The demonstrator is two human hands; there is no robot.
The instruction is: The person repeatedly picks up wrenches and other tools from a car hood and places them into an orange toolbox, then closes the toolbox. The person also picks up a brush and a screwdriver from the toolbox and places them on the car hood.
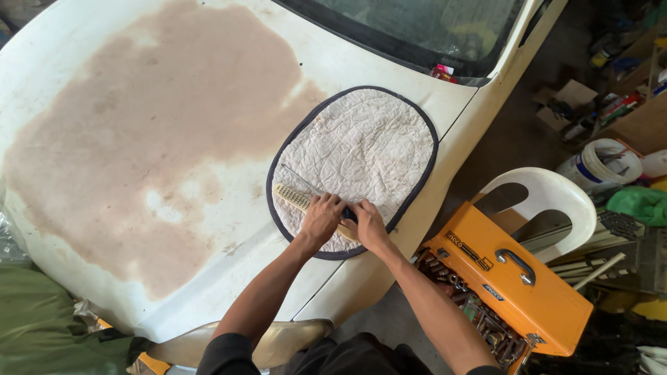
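Note:
An oval white quilted mat (361, 142) with a dark border lies on the white car hood (174, 90). On the mat's near left part rests a yellowish ruler-like strip (292, 198) and a thin metal rod (299, 179). My left hand (321, 219) presses down on the strip's near end, fingers curled over it. Touching it from the right, my right hand (367, 223) pinches the same end of the strip. What lies under the fingers is hidden.
The hood has a large worn brown patch (139, 132). The windscreen (424, 28) is at the top. An open orange metal toolbox (511, 281) full of sockets sits on a white plastic chair (549, 198) to the right. Buckets and clutter fill the far right.

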